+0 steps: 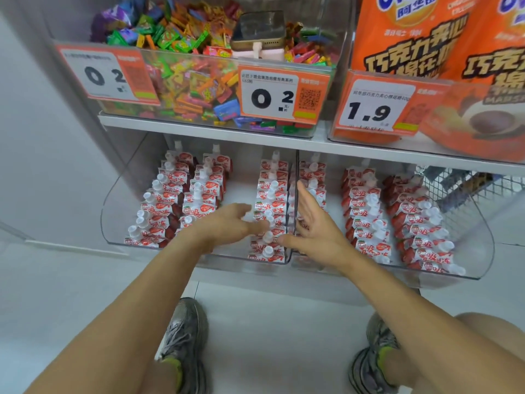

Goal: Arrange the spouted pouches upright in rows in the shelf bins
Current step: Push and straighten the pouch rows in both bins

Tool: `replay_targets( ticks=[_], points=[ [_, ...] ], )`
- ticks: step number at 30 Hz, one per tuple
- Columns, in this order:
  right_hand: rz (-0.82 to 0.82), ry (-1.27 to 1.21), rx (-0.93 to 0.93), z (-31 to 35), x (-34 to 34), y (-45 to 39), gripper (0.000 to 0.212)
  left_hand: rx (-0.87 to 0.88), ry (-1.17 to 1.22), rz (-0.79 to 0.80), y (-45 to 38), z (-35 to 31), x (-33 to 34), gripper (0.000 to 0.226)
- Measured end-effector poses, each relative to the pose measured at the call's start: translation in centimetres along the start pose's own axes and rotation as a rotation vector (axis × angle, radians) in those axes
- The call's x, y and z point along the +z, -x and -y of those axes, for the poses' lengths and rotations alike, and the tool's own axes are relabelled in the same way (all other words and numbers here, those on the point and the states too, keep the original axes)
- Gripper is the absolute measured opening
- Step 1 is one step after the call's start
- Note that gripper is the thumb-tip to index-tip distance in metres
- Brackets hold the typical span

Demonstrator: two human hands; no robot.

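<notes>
Because the pouches are soft and tip over easily, they stand packed close in rows, each one leaning on the next, with the white caps pointing up. The left bin (113, 211) holds 3 rows and the right bin (480, 237) holds 3 more.

The left hand (227, 223) reaches into the left bin beside the third row of pouches (270, 206). Its fingers are bent around a white cap near the front, probably to pull that pouch straight. The right hand (312, 223) has its fingers spread flat along the clear wall where the 2 bins meet, with its thumb by the front pouches. It looks like a fence that keeps the row from falling sideways.

The rows look nearly full, so I think only small fixes are left.
</notes>
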State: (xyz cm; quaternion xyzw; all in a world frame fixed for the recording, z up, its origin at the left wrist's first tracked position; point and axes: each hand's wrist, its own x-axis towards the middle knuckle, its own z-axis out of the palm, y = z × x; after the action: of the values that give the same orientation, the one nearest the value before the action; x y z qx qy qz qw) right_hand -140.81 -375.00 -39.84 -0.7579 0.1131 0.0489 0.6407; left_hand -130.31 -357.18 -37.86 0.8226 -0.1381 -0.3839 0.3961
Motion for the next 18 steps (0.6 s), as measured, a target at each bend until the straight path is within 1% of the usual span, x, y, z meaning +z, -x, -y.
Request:
replay_targets(
  ticks=[1,2,3,4,5,6,7,8,9,10,11,12,14,15,18],
  points=[
    [-0.029,0.063,0.0,0.6,-0.1,0.3,0.105,0.072,-0.047,-0.127,0.8,0.4,-1.0,0.07],
    [-0.116,0.168,-0.049,1.4,0.1,0.6,0.098,0.136,-0.08,-0.274,1.6,0.9,-2.2,0.057],
    [-0.242,0.283,-0.153,2.2,0.6,0.9,0.088,0.176,-0.125,-0.421,2.4,1.6,-3.7,0.044],
    [-0.356,0.325,-0.279,3.1,1.6,0.9,0.077,0.183,-0.193,-0.542,3.1,2.3,-5.0,0.036],
    [-0.406,0.301,-0.364,3.9,2.9,0.6,0.065,0.159,-0.263,-0.61,3.6,3.0,-6.1,0.035],
    [-0.383,0.252,-0.386,4.4,4.5,0.0,0.058,0.11,-0.328,-0.619,3.6,3.7,-6.8,0.038],
    [-0.306,0.225,-0.348,4.9,6.1,-0.7,0.056,0.044,-0.39,-0.575,3.4,4.3,-7.3,0.042],
    [-0.194,0.228,-0.251,5.1,7.7,-1.7,0.06,-0.021,-0.428,-0.497,3.0,4.8,-7.6,0.043],
    [-0.067,0.277,-0.111,5.2,9.1,-2.8,0.069,-0.065,-0.416,-0.402,2.6,5.3,-7.8,0.041],
    [0.035,0.317,0.032,5.0,10.2,-4.0,0.076,-0.083,-0.356,-0.322,2.2,5.7,-8.1,0.037],
    [0.111,0.315,0.154,4.9,11.1,-5.0,0.078,-0.081,-0.267,-0.262,2.0,6.1,-8.3,0.034],
    [0.164,0.257,0.24,4.5,11.7,-6.0,0.078,-0.075,-0.163,-0.213,1.8,6.5,-8.6,0.031],
    [0.203,0.157,0.341,3.5,12.6,-7.5,0.073,-0.071,-0.026,-0.122,1.3,6.9,-9.1,0.033],
    [0.204,0.142,0.386,3.2,12.8,-7.8,0.072,-0.084,-0.004,-0.083,1.1,6.9,-9.3,0.039],
    [0.215,0.07,0.44,2.5,12.5,-8.2,0.096,-0.143,0.007,0.026,0.2,6.9,-9.5,0.072]
  ],
)
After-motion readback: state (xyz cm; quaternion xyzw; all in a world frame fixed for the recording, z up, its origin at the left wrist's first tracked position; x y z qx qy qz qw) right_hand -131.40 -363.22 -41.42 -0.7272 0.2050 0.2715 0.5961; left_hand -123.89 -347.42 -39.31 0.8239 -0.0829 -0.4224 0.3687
